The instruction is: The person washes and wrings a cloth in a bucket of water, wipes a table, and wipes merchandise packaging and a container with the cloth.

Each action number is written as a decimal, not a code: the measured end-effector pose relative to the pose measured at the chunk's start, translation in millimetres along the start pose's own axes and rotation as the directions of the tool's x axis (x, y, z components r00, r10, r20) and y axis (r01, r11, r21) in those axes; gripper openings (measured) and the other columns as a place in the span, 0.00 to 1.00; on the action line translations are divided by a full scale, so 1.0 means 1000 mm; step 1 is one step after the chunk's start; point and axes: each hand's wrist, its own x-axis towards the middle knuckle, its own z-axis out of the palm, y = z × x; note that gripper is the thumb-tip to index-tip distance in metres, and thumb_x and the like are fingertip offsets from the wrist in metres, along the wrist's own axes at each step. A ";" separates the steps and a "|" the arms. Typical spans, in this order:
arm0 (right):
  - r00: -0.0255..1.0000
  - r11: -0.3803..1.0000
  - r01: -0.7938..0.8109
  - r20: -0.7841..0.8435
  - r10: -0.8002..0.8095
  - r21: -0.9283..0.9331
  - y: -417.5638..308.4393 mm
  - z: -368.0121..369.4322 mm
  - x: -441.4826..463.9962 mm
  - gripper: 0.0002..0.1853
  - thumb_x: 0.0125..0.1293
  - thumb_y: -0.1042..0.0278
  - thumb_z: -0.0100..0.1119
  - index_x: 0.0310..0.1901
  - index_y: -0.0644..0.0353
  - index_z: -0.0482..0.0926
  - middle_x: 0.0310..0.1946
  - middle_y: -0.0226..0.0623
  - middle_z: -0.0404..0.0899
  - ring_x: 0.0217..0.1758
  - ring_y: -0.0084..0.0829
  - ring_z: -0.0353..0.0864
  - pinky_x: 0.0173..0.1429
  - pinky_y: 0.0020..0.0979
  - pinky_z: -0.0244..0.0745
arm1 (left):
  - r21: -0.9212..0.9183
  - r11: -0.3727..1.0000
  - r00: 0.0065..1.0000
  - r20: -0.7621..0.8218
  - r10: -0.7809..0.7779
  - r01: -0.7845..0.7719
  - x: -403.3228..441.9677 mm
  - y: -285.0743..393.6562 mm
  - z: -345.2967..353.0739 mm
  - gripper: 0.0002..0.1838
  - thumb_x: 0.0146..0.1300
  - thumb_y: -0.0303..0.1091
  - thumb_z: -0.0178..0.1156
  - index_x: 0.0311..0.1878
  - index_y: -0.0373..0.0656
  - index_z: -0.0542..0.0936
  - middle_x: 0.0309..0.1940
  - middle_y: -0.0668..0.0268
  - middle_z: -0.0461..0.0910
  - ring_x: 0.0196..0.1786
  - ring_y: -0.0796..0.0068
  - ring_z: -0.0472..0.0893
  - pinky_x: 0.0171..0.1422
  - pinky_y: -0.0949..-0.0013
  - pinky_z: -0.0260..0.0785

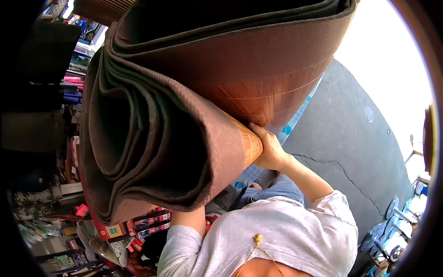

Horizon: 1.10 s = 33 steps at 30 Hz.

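Observation:
A large bamboo mat (pixel 251 144) with a wide brown cloth border fills the upper middle of the view, close to the camera. It is rolled or folded into several loose layers, with its dark greenish inner side showing in the folds. My right hand (pixel 272 150) grips the mat at the crease between two bulging folds. Its thumb lies against the slats, and the other fingers are mostly hidden. On the left, my forearm goes up behind the mat's lower edge; the mat covers my left hand, so its fingers do not show.
Grey concrete floor (pixel 341 134) with a long crack spreads out on the right. Blue checkered material (pixel 293 122) shows behind the mat. Crowded small goods, including red packages (pixel 152 221), lie at the left. Blue items and metal parts (pixel 397 231) stand at the lower right.

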 end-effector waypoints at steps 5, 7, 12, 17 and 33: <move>0.948 0.971 0.042 -0.298 -0.112 -0.235 -0.004 0.017 -0.023 0.50 0.38 0.63 0.76 0.62 0.64 0.54 0.54 0.57 0.65 0.55 0.53 0.67 0.56 0.48 0.65 | -0.026 0.998 0.998 -0.024 0.057 -0.058 0.008 0.002 0.011 0.17 0.68 0.41 0.42 0.49 0.38 0.72 0.42 0.59 0.76 0.48 0.72 0.75 0.55 0.68 0.63; 0.939 0.976 0.021 -0.331 -0.094 -0.218 -0.012 0.021 -0.028 0.50 0.39 0.68 0.75 0.63 0.64 0.53 0.56 0.56 0.63 0.57 0.52 0.65 0.58 0.47 0.62 | -0.048 0.995 0.995 -0.044 0.085 -0.087 0.013 0.005 0.015 0.17 0.67 0.41 0.43 0.49 0.38 0.72 0.42 0.59 0.76 0.47 0.72 0.75 0.55 0.69 0.63; 0.975 0.993 -0.042 -0.220 0.016 -0.115 0.001 0.021 -0.072 0.40 0.42 0.78 0.68 0.59 0.63 0.57 0.54 0.53 0.64 0.56 0.48 0.65 0.57 0.46 0.63 | -0.085 0.982 0.978 -0.132 0.159 -0.171 0.029 -0.003 0.031 0.17 0.67 0.42 0.43 0.48 0.39 0.73 0.42 0.60 0.77 0.47 0.73 0.75 0.54 0.69 0.64; 0.954 0.988 0.138 0.257 -0.152 0.072 -0.011 0.024 -0.077 0.15 0.42 0.82 0.61 0.35 0.61 0.73 0.29 0.39 0.75 0.31 0.39 0.73 0.36 0.35 0.70 | -0.045 0.967 0.948 -0.214 0.237 -0.252 0.063 -0.006 0.061 0.17 0.67 0.42 0.44 0.48 0.39 0.73 0.41 0.61 0.77 0.46 0.74 0.75 0.53 0.70 0.64; 0.490 0.850 -0.489 0.868 0.080 0.198 0.052 0.190 -0.097 0.31 0.58 0.75 0.56 0.64 0.59 0.59 0.60 0.40 0.65 0.54 0.33 0.72 0.51 0.32 0.70 | 0.123 0.985 0.993 0.019 0.117 -0.119 -0.048 -0.027 -0.081 0.14 0.65 0.39 0.53 0.45 0.37 0.75 0.40 0.64 0.77 0.40 0.75 0.78 0.47 0.72 0.72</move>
